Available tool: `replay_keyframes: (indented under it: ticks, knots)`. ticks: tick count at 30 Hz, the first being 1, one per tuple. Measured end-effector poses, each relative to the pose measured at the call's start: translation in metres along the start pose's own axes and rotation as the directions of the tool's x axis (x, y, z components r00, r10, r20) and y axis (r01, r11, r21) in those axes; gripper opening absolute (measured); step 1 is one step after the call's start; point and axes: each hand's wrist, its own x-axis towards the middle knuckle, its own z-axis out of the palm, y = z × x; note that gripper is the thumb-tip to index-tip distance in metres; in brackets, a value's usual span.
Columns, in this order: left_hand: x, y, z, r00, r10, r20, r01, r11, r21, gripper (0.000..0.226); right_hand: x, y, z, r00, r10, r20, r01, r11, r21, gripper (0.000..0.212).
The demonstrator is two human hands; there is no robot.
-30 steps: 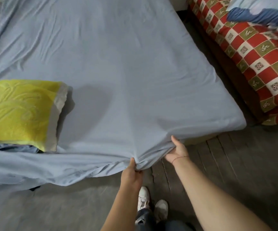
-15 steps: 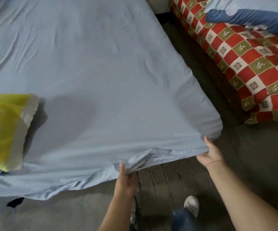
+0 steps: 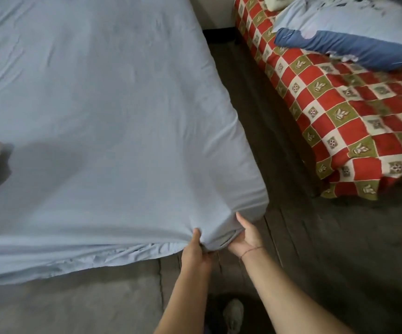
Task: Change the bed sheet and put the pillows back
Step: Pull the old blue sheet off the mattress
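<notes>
Now: sheet (image 3: 113,116) spread over bed (image 3: 257,198), near hem loose.
Left hand (image 3: 195,251) pinches bunched hem by near right corner.
Right hand (image 3: 244,237) just right of it, fingers hidden under fold; grip unclear.
Judgement: draw hem taut toward corner, tuck under, then smooth bunch leftward.
</notes>
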Motion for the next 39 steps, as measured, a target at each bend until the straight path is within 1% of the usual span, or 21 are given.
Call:
replay_keyframes:
  ticks: [4,5,7,8,9,10,11,12,15,17,19,20,23,27,29,31,33,34,36,38,39]
  knots:
    - [0.000,0.007,-0.008,0.999,0.003,-0.054,-0.003,1.000,0.010,0.016,0.014,-0.044,0.000,0.991,-0.018,-0.134,0.025,0.998,0.053,0.036]
    - [0.005,0.008,-0.009,0.997,0.013,-0.074,-0.011,1.000,0.019,0.016,0.020,-0.056,-0.004,0.987,-0.048,-0.154,0.055,0.998,0.037,0.048]
    - [0.013,0.008,-0.010,0.992,0.025,-0.122,-0.023,1.000,0.021,0.016,0.035,-0.082,-0.017,0.975,-0.109,-0.195,0.115,0.993,0.019,0.097]
    - [0.013,0.008,-0.008,0.992,0.034,-0.117,-0.032,0.999,0.019,0.013,0.040,-0.093,-0.023,0.971,-0.125,-0.203,0.128,0.992,0.002,0.111]
    - [0.014,0.007,-0.005,0.992,0.041,-0.118,-0.039,0.999,0.022,0.011,0.041,-0.104,-0.024,0.969,-0.135,-0.206,0.132,0.991,-0.027,0.105]
    - [0.015,0.006,0.000,0.991,0.036,-0.129,-0.035,0.999,0.015,0.012,0.036,-0.115,-0.022,0.966,-0.144,-0.217,0.137,0.990,-0.046,0.080]
    - [0.019,0.005,0.004,0.990,0.029,-0.137,-0.029,1.000,0.005,0.013,0.030,-0.124,-0.019,0.966,-0.143,-0.215,0.130,0.989,-0.074,0.045]
    - [0.022,0.004,0.007,0.990,0.025,-0.139,-0.027,1.000,-0.012,0.013,0.030,-0.133,-0.023,0.968,-0.133,-0.213,0.121,0.990,-0.072,0.023]
    - [0.027,0.002,0.020,0.992,0.020,-0.125,-0.026,0.999,-0.047,0.010,0.039,-0.155,-0.046,0.949,-0.139,-0.283,0.132,0.990,-0.044,0.022]
    - [0.027,0.001,0.029,0.990,0.033,-0.141,-0.045,0.995,-0.086,0.013,0.043,-0.165,-0.054,0.956,-0.130,-0.262,0.127,0.992,-0.026,0.022]
    - [0.033,-0.006,0.029,0.983,0.070,-0.170,-0.091,0.989,-0.115,0.018,0.050,-0.173,-0.061,0.963,-0.120,-0.241,0.100,0.991,-0.093,0.039]
    - [0.037,-0.012,0.030,0.979,0.092,-0.183,-0.115,0.986,-0.119,0.023,0.051,-0.177,-0.062,0.976,-0.094,-0.197,0.071,0.990,-0.123,0.041]
    - [0.048,-0.056,0.047,0.982,0.121,-0.144,-0.128,0.991,-0.038,0.049,0.057,-0.183,-0.072,0.997,-0.050,-0.056,0.039,0.983,-0.182,0.023]
    - [0.046,-0.145,0.121,0.999,0.034,0.002,-0.034,0.998,0.052,0.053,0.047,-0.184,-0.093,0.991,0.089,-0.102,-0.115,0.952,-0.285,0.032]
    - [0.046,-0.175,0.154,0.998,0.029,0.051,-0.031,0.999,0.036,0.045,0.047,-0.197,-0.101,0.988,0.095,-0.121,-0.134,0.921,-0.365,0.028]
    - [0.048,-0.191,0.168,0.995,0.100,-0.007,-0.100,0.995,-0.010,0.036,0.050,-0.212,-0.104,0.986,0.125,-0.111,-0.160,0.902,-0.401,0.022]
    - [0.051,-0.196,0.169,0.984,0.168,-0.055,-0.172,0.981,-0.085,0.043,0.052,-0.222,-0.093,0.980,0.167,-0.108,-0.198,0.873,-0.445,0.020]
    - [0.049,-0.196,0.170,0.980,0.185,-0.067,-0.193,0.973,-0.125,0.046,0.055,-0.224,-0.087,0.973,0.191,-0.130,-0.230,0.862,-0.452,0.021]
    - [0.049,-0.196,0.169,0.980,0.168,-0.102,-0.183,0.970,-0.162,0.053,0.062,-0.223,-0.076,0.936,0.275,-0.221,-0.350,0.799,-0.489,0.037]
    - [0.049,-0.193,0.165,0.987,0.142,-0.069,-0.151,0.976,-0.157,0.064,0.068,-0.223,-0.066,0.917,0.319,-0.239,-0.398,0.761,-0.512,0.055]
    - [0.050,-0.191,0.161,0.991,0.130,-0.020,-0.132,0.981,-0.141,0.065,0.073,-0.225,-0.061,0.915,0.333,-0.227,-0.403,0.762,-0.506,0.055]
